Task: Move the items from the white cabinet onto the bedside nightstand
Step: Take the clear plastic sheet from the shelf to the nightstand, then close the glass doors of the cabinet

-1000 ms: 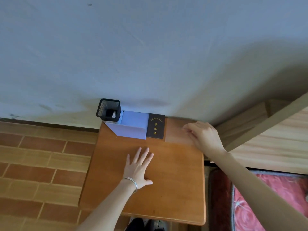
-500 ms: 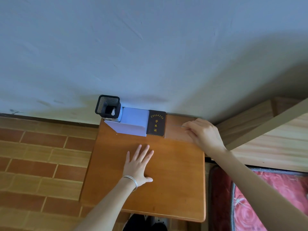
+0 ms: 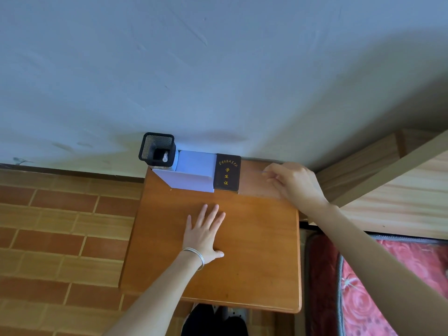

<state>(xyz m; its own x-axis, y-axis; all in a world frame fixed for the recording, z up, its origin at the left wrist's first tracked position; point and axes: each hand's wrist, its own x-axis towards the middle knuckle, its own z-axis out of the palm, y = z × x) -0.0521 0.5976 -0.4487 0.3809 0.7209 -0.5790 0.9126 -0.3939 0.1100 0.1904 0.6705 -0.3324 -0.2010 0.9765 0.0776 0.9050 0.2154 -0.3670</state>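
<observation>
Set along the back of the nightstand tabletop (image 3: 254, 263): mesh pen holder (image 3: 157, 151), white bookend (image 3: 194, 174), dark booklet (image 3: 227, 172), with the left hand (image 3: 204, 232) flat in front, fingers spread; brown flat item (image 3: 252, 183) just beside the booklet, partly under the right hand (image 3: 294, 183), fingers curled, pinch unconfirmed; four items judged delivered, any remainder not in view.

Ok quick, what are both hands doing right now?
Left hand: open, flat on the nightstand.
Right hand: fingers curled over the brown sheet; grip cannot be told.
</observation>
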